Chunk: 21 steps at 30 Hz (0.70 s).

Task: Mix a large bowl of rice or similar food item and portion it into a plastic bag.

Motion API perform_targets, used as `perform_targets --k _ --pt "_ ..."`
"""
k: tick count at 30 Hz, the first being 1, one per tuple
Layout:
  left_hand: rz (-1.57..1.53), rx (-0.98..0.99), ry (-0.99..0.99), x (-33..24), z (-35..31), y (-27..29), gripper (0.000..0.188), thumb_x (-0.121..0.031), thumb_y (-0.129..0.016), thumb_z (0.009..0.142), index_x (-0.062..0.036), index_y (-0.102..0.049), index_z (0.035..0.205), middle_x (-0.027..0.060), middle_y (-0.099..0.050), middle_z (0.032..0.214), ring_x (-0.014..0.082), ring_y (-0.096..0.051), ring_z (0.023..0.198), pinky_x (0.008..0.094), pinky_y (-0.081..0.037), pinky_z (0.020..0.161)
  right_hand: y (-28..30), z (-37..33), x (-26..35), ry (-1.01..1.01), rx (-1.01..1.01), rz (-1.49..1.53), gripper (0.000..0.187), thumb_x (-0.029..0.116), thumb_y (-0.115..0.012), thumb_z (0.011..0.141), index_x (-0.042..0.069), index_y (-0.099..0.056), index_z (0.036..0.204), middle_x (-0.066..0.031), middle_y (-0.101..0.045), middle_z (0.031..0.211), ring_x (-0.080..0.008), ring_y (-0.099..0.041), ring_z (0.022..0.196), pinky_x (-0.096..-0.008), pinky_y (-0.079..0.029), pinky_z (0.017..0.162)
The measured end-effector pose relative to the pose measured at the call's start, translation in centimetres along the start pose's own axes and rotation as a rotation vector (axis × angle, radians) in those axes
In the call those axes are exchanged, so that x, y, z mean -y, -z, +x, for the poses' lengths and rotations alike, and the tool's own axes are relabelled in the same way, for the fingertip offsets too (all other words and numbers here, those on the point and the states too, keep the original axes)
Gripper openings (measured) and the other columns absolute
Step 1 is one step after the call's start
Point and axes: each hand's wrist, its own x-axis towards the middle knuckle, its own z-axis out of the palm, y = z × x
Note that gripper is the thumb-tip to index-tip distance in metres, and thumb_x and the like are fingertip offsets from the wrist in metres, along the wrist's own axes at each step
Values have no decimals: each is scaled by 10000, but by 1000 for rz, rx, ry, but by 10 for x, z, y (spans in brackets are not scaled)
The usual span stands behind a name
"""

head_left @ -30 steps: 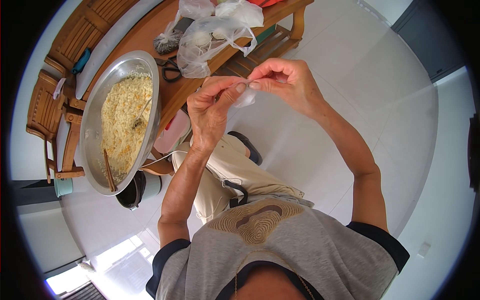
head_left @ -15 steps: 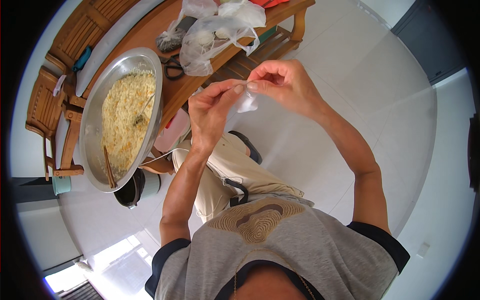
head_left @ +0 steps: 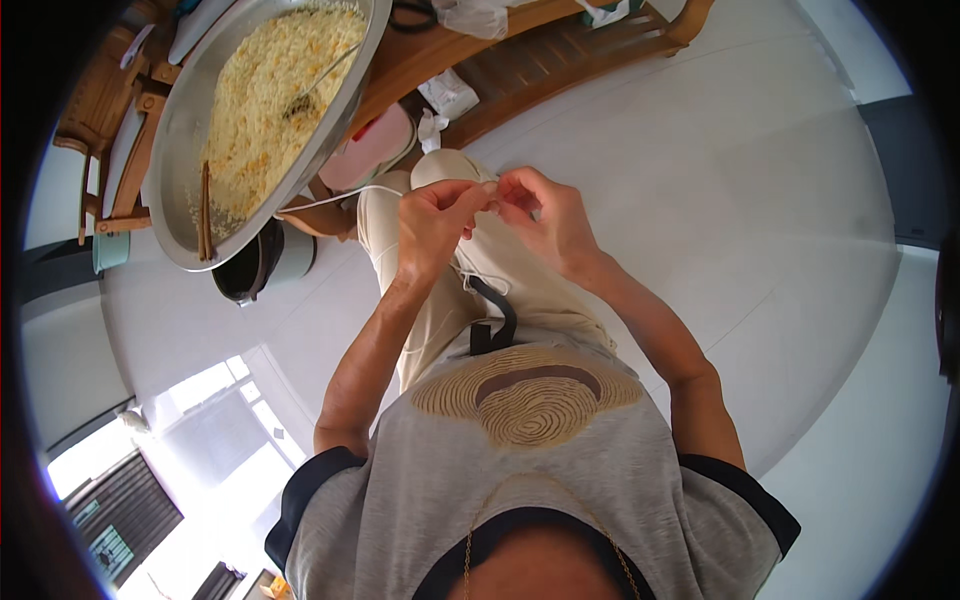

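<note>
Presently, both hands pinch a small pale item, too small to identify, right of the steel basin (head_left: 180,190).
Left hand (head_left: 432,225) and right hand (head_left: 548,222) grips closed on it, fingertips touching; fiddling unfinished, rice-filled basin untouched.

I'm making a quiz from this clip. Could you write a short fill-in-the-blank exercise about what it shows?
1. The large round metal basin holds yellowish shredded ____.
2. The left hand and right hand meet at their ____.
3. A thin white ____ runs from the left hand toward the basin.
4. The basin rests on a ____ table.

Missing words: food; fingertips; string; wooden
</note>
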Motion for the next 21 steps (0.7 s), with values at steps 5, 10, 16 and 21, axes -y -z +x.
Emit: perform_targets --k 5,10,16,21 --pt "17 52 100 26 -4 15 184 -117 -592 779 49 -621 852 53 -603 686 70 -486 507 201 -416 485 -9 -12 -10 -30 102 127 174 63 -617 760 -20 -546 895 -63 -598 756 -106 -564 683 -235 -464 652" --pt "-114 103 170 30 -7 17 171 -98 -575 786 46 -609 872 59 -597 687 80 -513 530 203 -437 495 -11 -12 -25 -147 90 331 203 107 -632 775 -44 -553 885 -56 -605 788 -85 -567 730 -221 -465 682" --pt "-126 135 220 33 -8 17 171 -111 -572 798 42 -607 866 58 -599 696 83 -524 557 207 -456 526 -8 -12 -23 -191 147 305 196 92 -637 765 -49 -565 880 -73 -614 802 -93 -579 734 -217 -470 678" --pt "-160 163 241 35 -8 16 165 -106 -575 800 40 -608 869 60 -602 707 87 -533 575 210 -463 553 -4 -9 -25 -283 222 317 114 44 -572 797 -53 -557 855 -51 -590 741 -76 -539 658 -205 -449 612"
